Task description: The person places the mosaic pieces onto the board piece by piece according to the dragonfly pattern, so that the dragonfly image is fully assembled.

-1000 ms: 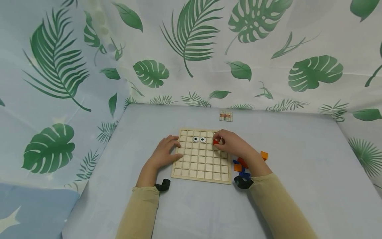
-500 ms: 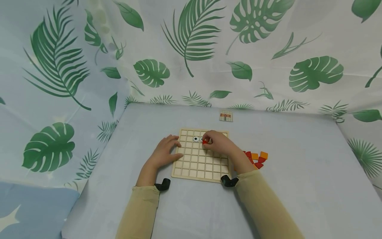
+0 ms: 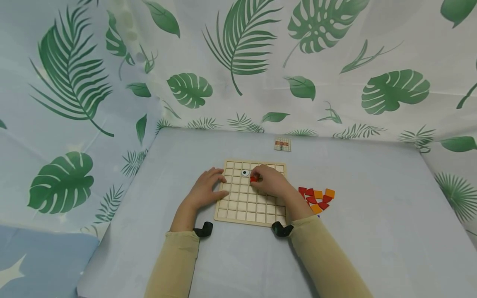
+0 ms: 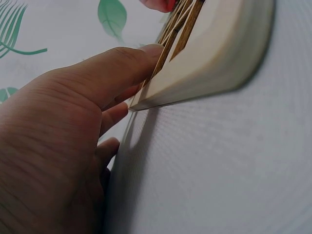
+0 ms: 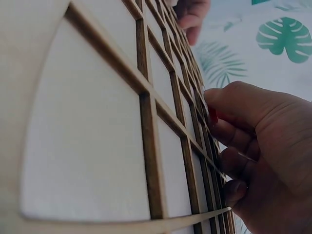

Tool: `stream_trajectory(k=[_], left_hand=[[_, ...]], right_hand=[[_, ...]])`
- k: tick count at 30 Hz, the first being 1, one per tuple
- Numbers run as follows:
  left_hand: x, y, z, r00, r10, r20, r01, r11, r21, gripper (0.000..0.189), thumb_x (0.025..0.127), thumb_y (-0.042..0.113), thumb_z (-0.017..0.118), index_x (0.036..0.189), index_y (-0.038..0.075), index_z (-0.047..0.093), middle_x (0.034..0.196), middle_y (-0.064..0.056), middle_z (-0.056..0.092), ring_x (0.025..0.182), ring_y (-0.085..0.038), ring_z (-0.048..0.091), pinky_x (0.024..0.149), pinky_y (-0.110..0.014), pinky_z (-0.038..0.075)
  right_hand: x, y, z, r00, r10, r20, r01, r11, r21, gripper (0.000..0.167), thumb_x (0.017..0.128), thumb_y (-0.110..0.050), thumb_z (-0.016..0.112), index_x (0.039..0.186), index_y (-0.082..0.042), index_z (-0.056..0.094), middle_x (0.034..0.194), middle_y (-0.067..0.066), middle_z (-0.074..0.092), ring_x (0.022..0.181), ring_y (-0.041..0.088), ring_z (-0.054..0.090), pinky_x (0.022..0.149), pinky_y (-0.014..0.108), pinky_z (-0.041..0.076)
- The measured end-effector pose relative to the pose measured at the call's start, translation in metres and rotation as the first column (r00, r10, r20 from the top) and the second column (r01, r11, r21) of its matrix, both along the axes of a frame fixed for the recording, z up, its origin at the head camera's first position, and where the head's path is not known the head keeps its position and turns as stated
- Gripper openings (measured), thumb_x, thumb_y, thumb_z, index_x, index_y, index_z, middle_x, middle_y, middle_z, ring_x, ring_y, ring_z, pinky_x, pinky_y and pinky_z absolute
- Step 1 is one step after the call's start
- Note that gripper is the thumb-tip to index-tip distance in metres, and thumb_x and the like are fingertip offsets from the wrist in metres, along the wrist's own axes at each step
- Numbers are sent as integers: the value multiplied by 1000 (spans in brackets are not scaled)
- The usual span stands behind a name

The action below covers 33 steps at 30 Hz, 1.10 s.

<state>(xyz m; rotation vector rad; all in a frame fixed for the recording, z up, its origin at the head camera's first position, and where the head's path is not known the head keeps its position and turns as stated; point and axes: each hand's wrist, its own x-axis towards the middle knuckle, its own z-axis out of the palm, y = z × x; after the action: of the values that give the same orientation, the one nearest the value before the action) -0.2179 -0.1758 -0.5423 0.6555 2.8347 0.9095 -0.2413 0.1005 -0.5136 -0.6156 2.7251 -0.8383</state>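
A pale wooden grid board (image 3: 242, 205) lies flat on the table. My left hand (image 3: 203, 191) rests at its left side, fingers spread and relaxed; in the left wrist view the thumb (image 4: 122, 66) lies over the board's rim. My right hand (image 3: 272, 182) is over the upper middle of the grid, pinching a small red tile (image 3: 253, 179) between thumb and fingers. The right wrist view shows a sliver of that red tile (image 5: 213, 116) close over the slots. One round eye tile (image 3: 245, 173) sits in the grid just left of the right fingers, which hide the second eye tile.
Several loose red and orange tiles (image 3: 318, 194) lie right of the board, partly behind the right forearm, with a bit of blue showing. A small patterned card (image 3: 283, 144) lies beyond the board. Leaf-printed cloth (image 3: 238, 95) hangs behind the table.
My right hand has moved left across the grid with the red tile, from the right-hand columns to the middle, covering one eye tile and revealing more loose tiles. The left hand stays put.
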Motion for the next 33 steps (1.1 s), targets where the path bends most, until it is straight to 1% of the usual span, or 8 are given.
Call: stream_trajectory(k=[5,9,19,24,30,33], left_hand=[[1,1,2,1000,4,5,-4,1000,-2,32,87,40,73,109,20,59,154,-4,42,152,-33,23,128,-49,13],[1,1,3,1000,4,13,-4,1000,0,32,87,40,73,109,20,59,154,-4,42,152,-33,22,128,-49,12],[1,2,3,1000,3,12,-3,1000,-3,32,88,40,73,108,21,59,154,-4,42,152,-33,22,128,-48,12],[1,2,3,1000,2,12,-2,1000,4,32,87,40,73,108,20,59,154,-5,42,152,-33,23,127,-49,13],[1,1,2,1000,1,2,-1,1000,2,32,87,40,73,108,21,59,154,-4,42,152,-33,23,127,-50,13],[1,1,1,1000,2,0,-2,1000,5,32,87,40,74,108,21,59,154,-4,42,152,-33,23,127,-50,13]], right_hand=[[2,-2,0,1000,-4,-6,4,1000,3,22,92,-27,69,111,-16,65,105,1,65,92,17,59,81,36,53],[2,-2,0,1000,-15,5,15,1000,5,23,92,-26,68,112,-17,66,105,0,65,93,17,59,82,37,53],[2,-1,2,999,-34,42,34,999,-14,21,93,-26,67,113,-19,65,99,-2,65,87,16,58,77,35,52],[3,-2,3,998,-42,41,42,999,-11,21,93,-26,67,113,-18,65,101,-1,65,89,17,59,78,35,52],[5,1,10,999,-36,34,37,999,-22,18,96,-30,64,109,-17,66,102,-1,67,91,17,60,81,37,53],[7,8,16,999,-40,34,41,998,-37,17,98,-30,61,108,-17,67,101,-1,67,88,17,59,78,36,53]])
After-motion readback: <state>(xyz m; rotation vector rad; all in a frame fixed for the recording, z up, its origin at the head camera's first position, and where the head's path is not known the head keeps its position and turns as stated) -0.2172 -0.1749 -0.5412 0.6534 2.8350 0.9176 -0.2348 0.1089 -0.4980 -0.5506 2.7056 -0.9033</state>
